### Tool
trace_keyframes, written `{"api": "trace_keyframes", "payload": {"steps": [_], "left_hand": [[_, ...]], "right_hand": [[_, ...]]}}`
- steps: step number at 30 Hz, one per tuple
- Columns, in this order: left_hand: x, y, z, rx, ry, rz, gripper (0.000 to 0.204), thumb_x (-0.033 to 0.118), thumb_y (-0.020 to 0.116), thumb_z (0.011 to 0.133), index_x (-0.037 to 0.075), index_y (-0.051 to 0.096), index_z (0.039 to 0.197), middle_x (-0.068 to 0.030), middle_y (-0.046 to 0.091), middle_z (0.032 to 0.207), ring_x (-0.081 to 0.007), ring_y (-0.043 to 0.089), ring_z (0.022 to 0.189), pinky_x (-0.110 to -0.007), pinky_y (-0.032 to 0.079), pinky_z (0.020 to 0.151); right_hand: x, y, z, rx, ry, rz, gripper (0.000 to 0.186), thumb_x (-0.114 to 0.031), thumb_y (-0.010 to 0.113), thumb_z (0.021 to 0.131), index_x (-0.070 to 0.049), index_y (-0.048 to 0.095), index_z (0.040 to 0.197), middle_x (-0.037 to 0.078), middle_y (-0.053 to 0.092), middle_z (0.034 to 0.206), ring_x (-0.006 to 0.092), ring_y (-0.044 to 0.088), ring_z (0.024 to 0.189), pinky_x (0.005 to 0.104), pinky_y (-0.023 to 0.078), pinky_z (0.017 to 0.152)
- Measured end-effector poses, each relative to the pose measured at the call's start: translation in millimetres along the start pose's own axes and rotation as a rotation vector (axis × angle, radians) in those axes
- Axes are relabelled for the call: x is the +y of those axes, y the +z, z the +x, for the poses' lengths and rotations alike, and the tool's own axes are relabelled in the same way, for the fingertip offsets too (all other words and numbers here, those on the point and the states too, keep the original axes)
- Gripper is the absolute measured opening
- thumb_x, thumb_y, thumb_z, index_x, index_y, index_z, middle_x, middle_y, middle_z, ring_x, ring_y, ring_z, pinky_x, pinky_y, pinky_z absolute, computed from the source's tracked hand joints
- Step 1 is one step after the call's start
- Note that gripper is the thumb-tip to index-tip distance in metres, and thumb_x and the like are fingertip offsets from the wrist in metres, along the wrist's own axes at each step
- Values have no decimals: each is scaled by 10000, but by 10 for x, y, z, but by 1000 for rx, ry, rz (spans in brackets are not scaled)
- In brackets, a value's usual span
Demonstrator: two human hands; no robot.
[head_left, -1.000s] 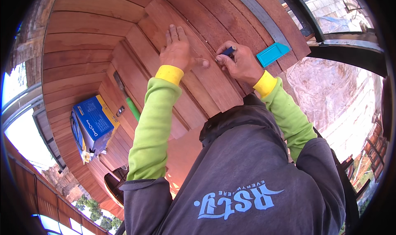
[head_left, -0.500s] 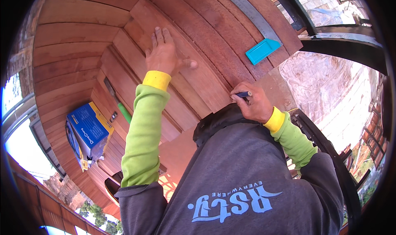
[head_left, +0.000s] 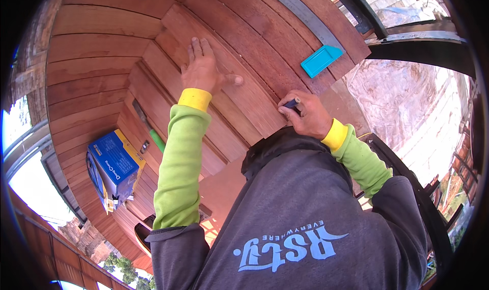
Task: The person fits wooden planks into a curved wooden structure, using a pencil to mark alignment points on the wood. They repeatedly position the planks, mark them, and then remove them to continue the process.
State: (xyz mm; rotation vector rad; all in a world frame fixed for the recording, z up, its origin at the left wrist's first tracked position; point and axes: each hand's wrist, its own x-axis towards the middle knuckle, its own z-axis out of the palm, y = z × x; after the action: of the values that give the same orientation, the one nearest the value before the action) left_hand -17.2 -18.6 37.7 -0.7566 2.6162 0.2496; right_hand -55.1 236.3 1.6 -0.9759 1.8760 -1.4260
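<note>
My left hand [head_left: 201, 70] lies flat on a reddish-brown wooden board [head_left: 249, 104], fingers spread and thumb out to the right. At the near right end of that board, my right hand [head_left: 309, 115] is closed round a dark blue pencil [head_left: 292, 104]. The pencil's tip is hidden behind my fingers, so I cannot tell if it touches the wood. Beyond my right hand, a try square with a teal handle [head_left: 322, 60] and a grey metal blade [head_left: 300, 7] rests across the neighbouring planks.
Over on the left stands a blue and yellow box [head_left: 113, 162] on the planks. Between it and my left sleeve lie a green-handled tool [head_left: 157, 139] and a small dark object [head_left: 144, 146]. Black metal beams [head_left: 359, 9] and a crumpled plastic sheet [head_left: 407, 101] are at the right.
My right hand has shifted slightly away from me and to the left along the board with the pencil. My left hand stays flat in place. The whole view has moved a little.
</note>
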Motion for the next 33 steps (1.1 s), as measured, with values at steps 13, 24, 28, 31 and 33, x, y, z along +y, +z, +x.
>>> {"api": "trace_keyframes", "payload": {"steps": [13, 24, 28, 31, 33], "left_hand": [[-13, 14, -12, 17, -4, -27, 1256, 469, 860, 511, -38, 191, 1446, -220, 174, 1528, -331, 206, 1414, -535, 304, 1072], [-6, -3, -6, 16, 14, -20, 1264, 481, 856, 516, -59, 185, 1442, -238, 177, 1521, -345, 199, 1415, -526, 292, 1082], [-26, 38, 13, 22, 21, -21, 1275, 482, 856, 515, -61, 174, 1445, -237, 167, 1524, -342, 187, 1419, -528, 285, 1085], [-24, 21, 16, 14, 15, -21, 1279, 473, 860, 511, -60, 169, 1446, -233, 159, 1528, -339, 181, 1422, -533, 283, 1085], [-16, 21, 7, 9, 9, -22, 1282, 465, 864, 509, -53, 163, 1450, -225, 155, 1531, -334, 178, 1423, -536, 277, 1088]], "right_hand": [[109, 42, 17, -11, -34, -62, 134, -90, 670, 806, 21, 614, 855, 153, 581, 739, 307, 579, 652, 365, 465, 598], [-24, 44, 71, 123, 53, 73, 73, -42, 643, 849, 3, 634, 905, 52, 613, 713, 97, 549, 619, 251, 441, 565], [-18, 63, 80, 78, 16, 49, 88, -54, 650, 817, -2, 599, 867, 149, 625, 741, 297, 612, 646, 335, 480, 596], [-18, 15, -50, 3, -25, -30, 85, -39, 637, 809, -11, 586, 872, 151, 615, 750, 327, 608, 661, 353, 483, 594], [-37, -45, -199, -47, -53, -75, 87, -29, 630, 803, -20, 582, 875, 151, 609, 753, 339, 609, 672, 365, 486, 600]]}}
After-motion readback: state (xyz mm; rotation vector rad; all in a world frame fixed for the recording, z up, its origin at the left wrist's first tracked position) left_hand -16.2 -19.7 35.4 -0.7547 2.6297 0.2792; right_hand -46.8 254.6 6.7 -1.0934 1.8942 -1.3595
